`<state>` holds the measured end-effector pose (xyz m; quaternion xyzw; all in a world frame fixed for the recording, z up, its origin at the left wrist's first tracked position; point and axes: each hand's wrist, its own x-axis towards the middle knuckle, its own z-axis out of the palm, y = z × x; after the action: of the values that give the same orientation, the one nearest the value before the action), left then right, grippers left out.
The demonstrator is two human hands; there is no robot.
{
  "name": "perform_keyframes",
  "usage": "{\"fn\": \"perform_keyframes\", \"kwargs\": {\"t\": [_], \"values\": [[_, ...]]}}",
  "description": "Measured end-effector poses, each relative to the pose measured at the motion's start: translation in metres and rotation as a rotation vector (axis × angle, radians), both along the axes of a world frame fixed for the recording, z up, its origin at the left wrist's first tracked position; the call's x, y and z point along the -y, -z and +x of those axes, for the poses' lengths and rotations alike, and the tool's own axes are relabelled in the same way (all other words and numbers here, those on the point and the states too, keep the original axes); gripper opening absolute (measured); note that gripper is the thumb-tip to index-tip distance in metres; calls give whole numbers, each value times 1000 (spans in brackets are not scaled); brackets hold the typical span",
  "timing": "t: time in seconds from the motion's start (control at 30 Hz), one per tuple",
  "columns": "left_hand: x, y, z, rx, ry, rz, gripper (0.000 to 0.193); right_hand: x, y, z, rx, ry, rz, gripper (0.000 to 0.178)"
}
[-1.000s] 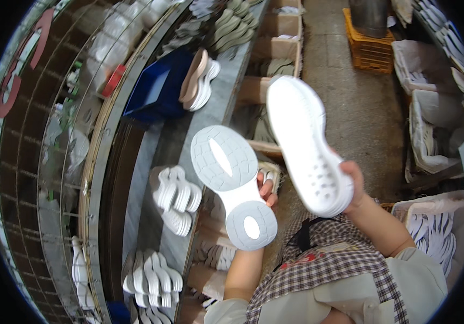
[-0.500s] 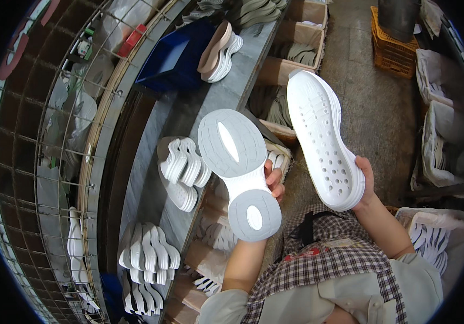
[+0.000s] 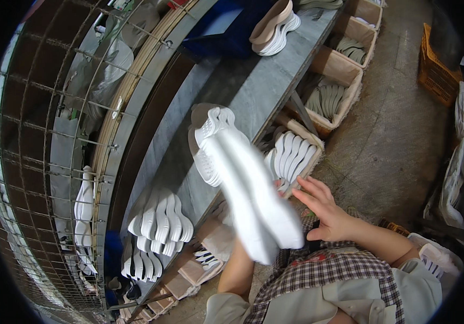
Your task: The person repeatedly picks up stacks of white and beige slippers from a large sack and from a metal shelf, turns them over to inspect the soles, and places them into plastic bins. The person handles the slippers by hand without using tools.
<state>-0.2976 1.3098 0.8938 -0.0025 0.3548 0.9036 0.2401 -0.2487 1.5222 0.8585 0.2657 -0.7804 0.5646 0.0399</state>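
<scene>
Two white shoe soles (image 3: 248,189), pressed side by side and smeared by motion, tilt in front of me above the edge of the workbench. My left hand (image 3: 281,187) grips them from behind; only its fingertips show past their right side. To the right of the soles, my right hand (image 3: 323,209) is open and holds nothing, its fingers spread toward them. Beyond the held pair, a small group of white soles (image 3: 205,164) lies on the bench, partly covered. Nearer on the left, several more white soles (image 3: 161,216) stand in rows.
The grey workbench (image 3: 264,92) runs away from me, with a wire mesh (image 3: 43,135) along its left. A blue bin (image 3: 215,32) and stacked pinkish-topped soles (image 3: 275,29) sit farther along. Lined baskets of soles (image 3: 326,100) stand beside the bench. A yellow crate (image 3: 436,70) is far right.
The two soles, held apart one in each hand before, are now together in my left hand. My right hand has let go of its sole and moved left and lower. The view has shifted.
</scene>
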Motion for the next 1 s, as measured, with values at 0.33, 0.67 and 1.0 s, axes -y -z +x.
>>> {"fn": "perform_keyframes", "kwargs": {"t": [0.33, 0.67, 1.0], "values": [[266, -25, -172, 214, -240, -553, 29, 2, 34, 10, 475, 20, -161, 54], [275, 14, -232, 252, 103, -712, 70, -19, 78, 43, 441, 272, -109, 50], [45, -119, -114, -1020, -704, -1204, 22, -141, 112, 69, 696, 266, 135, 46]]}}
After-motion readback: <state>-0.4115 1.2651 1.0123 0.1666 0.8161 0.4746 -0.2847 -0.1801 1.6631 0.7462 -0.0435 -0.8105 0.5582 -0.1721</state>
